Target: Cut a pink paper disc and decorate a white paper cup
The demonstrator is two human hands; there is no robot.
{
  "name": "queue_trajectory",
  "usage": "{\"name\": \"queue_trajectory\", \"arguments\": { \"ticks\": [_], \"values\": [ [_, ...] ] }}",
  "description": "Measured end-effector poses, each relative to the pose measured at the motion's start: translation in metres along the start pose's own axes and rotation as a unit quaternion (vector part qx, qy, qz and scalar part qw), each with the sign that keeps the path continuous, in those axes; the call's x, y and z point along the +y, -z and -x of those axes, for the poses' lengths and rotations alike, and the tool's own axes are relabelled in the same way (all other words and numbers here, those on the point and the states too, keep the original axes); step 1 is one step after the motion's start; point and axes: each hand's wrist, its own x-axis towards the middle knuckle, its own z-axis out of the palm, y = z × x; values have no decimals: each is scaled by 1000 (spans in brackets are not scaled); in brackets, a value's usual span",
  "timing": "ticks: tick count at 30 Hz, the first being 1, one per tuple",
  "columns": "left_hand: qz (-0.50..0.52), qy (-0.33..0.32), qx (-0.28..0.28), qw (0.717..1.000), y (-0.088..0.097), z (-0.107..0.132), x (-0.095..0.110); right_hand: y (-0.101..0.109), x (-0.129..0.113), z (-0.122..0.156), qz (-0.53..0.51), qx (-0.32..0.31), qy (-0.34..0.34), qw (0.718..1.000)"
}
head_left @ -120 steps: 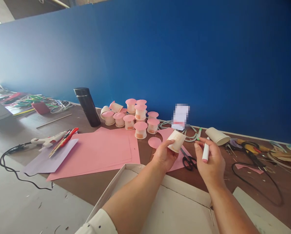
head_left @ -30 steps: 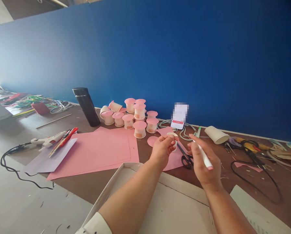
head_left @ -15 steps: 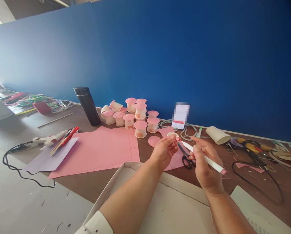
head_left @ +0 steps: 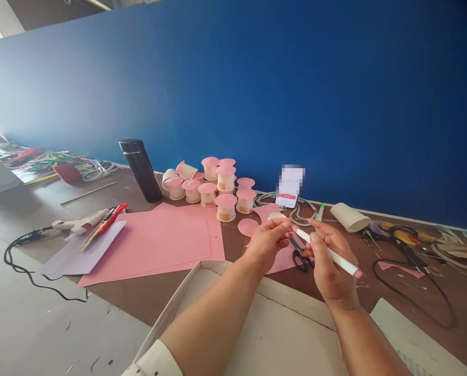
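Note:
My right hand (head_left: pixel 333 266) is closed around a white marker (head_left: pixel 345 264) with a pink end, held slanting over the table. My left hand (head_left: pixel 267 244) pinches the pink marker cap (head_left: pixel 295 227), which now sits at the marker's tip. Below my hands lie black-handled scissors (head_left: pixel 300 260) on pink paper, partly hidden. A pink paper disc (head_left: pixel 248 227) lies just beyond my left hand. Behind it stand several cut paper cups (head_left: pixel 226 208) with pink disc roofs and small drawn windows and doors.
Pink sheets (head_left: pixel 170 235) cover the table's left, beside a glue gun (head_left: pixel 80 223) and red cutter (head_left: pixel 110 222). A black bottle (head_left: pixel 141 169), propped phone (head_left: pixel 287 199) and tipped paper cup (head_left: pixel 349 217) stand near the blue wall. A cardboard box (head_left: pixel 288 324) is closest to me.
My left hand has moved slightly right with the cap, closing the gap to the marker's tip. The cap now meets the marker. My right hand has barely moved.

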Motion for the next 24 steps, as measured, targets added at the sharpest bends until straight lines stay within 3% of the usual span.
{"name": "queue_trajectory", "arguments": {
  "ticks": [12, 20, 24],
  "values": [
    [78, 51, -47, 995, 0, 2, -1, -3, 1, -1, -45, -3, -24, 999],
    [71, 65, -53, 994, -2, 3, -5, -2, -3, -3, -66, -5, -109, 992],
    [73, 62, -56, 994, -2, 3, -6, -3, 0, -3, -76, -8, -117, 990]
  ]
}}
